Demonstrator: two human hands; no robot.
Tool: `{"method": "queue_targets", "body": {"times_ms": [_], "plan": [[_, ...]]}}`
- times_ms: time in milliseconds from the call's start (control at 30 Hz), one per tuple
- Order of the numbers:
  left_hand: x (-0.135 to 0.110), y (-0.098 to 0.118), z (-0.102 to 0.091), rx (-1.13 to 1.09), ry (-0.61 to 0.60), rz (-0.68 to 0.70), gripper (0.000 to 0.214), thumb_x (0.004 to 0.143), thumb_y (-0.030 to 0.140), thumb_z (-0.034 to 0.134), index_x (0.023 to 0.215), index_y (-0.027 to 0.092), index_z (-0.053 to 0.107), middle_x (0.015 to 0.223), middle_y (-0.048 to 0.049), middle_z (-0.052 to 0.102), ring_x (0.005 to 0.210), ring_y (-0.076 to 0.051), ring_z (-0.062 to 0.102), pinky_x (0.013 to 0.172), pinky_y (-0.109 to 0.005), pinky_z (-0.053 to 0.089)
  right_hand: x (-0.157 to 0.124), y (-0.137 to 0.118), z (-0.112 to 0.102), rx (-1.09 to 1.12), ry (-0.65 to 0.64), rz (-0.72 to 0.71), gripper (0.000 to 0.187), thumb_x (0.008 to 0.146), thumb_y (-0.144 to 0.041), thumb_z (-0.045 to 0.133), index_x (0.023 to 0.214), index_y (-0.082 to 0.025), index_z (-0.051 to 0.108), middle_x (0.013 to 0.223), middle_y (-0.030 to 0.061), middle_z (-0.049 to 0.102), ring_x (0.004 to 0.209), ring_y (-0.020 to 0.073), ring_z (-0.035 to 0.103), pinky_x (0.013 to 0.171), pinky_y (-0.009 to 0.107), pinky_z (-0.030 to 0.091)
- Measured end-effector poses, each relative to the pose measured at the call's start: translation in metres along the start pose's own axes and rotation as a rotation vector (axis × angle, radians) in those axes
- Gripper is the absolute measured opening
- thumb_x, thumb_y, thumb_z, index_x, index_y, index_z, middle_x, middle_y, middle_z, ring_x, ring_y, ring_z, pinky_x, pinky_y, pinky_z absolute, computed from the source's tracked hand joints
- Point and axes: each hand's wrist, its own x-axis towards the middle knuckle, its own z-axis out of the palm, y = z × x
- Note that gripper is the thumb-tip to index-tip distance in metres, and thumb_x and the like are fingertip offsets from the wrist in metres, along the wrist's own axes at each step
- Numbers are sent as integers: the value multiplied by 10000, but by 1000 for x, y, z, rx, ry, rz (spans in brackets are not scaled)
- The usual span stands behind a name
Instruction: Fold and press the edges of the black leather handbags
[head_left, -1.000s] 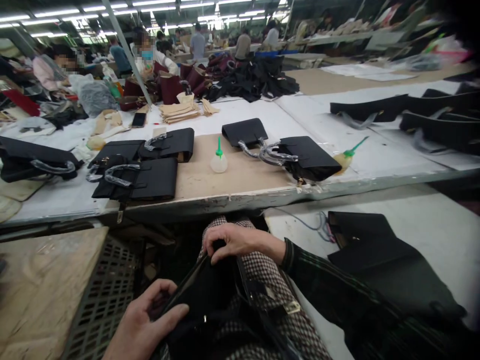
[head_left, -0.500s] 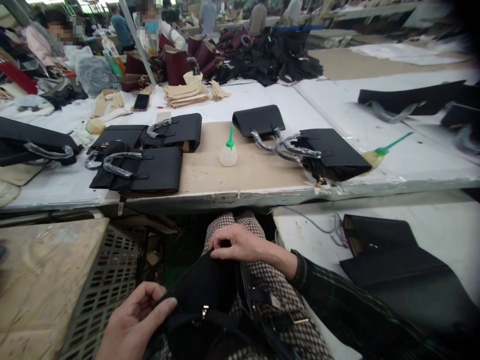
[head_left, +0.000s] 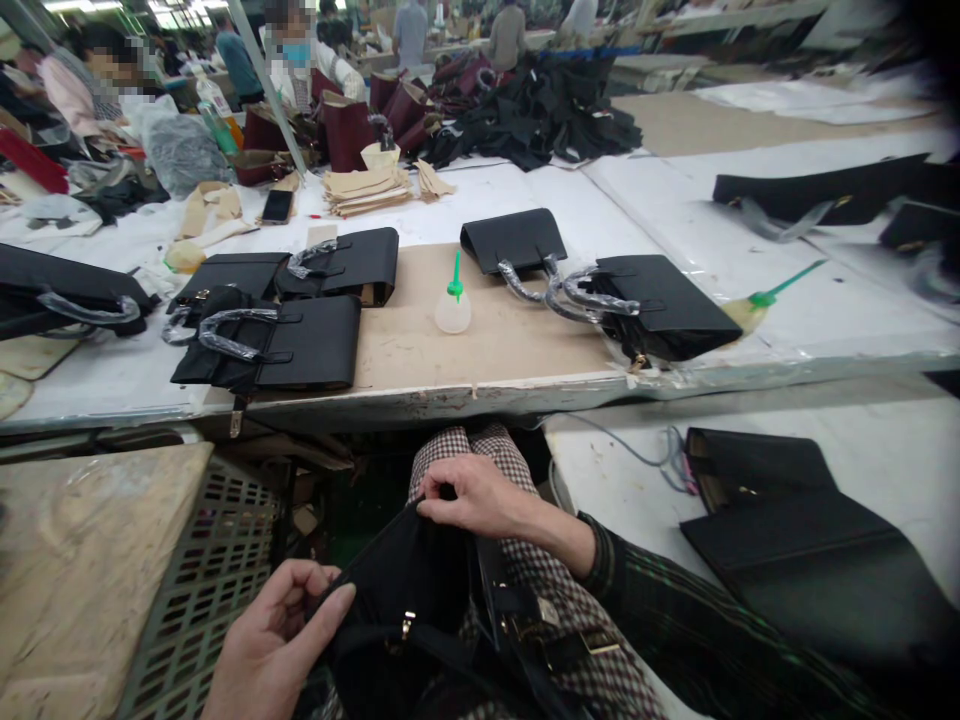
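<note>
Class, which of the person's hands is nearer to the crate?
Left. The left hand is close by the right side of the crate; the right hand is farther right, above the checked trousers.

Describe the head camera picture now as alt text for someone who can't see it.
Left hand and right hand grip the edge of a black bag over a checked lap. Ahead, a worktable holds black handbags and a green-spouted bottle.

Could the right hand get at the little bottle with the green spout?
Probably, once the right hand lets go of the black item; only the table edge seems to lie between it and the bottle.
</note>
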Motion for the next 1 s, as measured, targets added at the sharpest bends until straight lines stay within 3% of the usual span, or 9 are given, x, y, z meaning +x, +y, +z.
{"method": "queue_targets", "body": {"times_ms": [200, 367, 467, 567, 700, 833, 1000], "plan": [[0, -6, -4, 66, -34, 17, 390, 671, 468, 800, 908, 196, 651, 829, -8, 674, 797, -175, 642, 677, -177, 534, -9, 3, -22, 282, -127, -316, 189, 815, -335, 731, 729, -174, 681, 1168, 66, 640, 1109, 188, 570, 983, 349, 410], [0, -7, -7, 74, -42, 16, 388, 676, 474, 791, 907, 187, 667, 842, -23, 692, 792, -183, 654, 674, -189, 540, -13, -1, -30, 272, -293, -456, 229, 844, -385, 697, 736, -182, 700, 996, 47, 680, 1012, 174, 604, 982, 357, 409], [-3, -7, -5, 72, -45, 12, 394, 683, 480, 783, 917, 183, 671, 849, -29, 695, 804, -193, 659, 655, -192, 543, -16, -6, -29, 289, -372, -423, 225, 901, -373, 627, 831, -173, 704, 924, 39, 702, 879, 138, 643, 851, 270, 473], [-7, -5, -4, 46, -47, -8, 391, 692, 483, 775, 925, 187, 667, 844, -24, 701, 802, -193, 665, 644, -189, 543, -17, -13, -26, 221, -380, -324, 228, 979, -312, 500, 1067, -186, 668, 852, 19, 711, 730, 106, 647, 705, 211, 478], [-9, -2, -4, 48, -87, -1, 363, 692, 466, 780, 913, 203, 664, 832, -14, 710, 789, -189, 678, 653, -187, 552, -9, -20, -16, 59, -397, -369, 313, 957, -275, 535, 1266, -254, 581, 844, -5, 720, 720, 110, 655, 674, 197, 453], [-10, -1, -3, 94, -85, 20, 368, 685, 467, 783, 915, 206, 665, 839, -15, 707, 783, -190, 680, 638, -185, 549, 3, -27, -7, -94, -451, -361, 288, 926, -318, 587, 1210, -279, 620, 903, -2, 734, 769, 131, 663, 671, 209, 432], [-14, -1, 0, 80, -44, 28, 383, 696, 487, 767, 927, 199, 662, 854, -15, 711, 797, -191, 676, 640, -186, 536, 13, -39, -4, -380, -540, -261, 244, 890, -447, 594, 894, -252, 741, 790, 19, 735, 692, 164, 632, 589, 249, 372]]}}
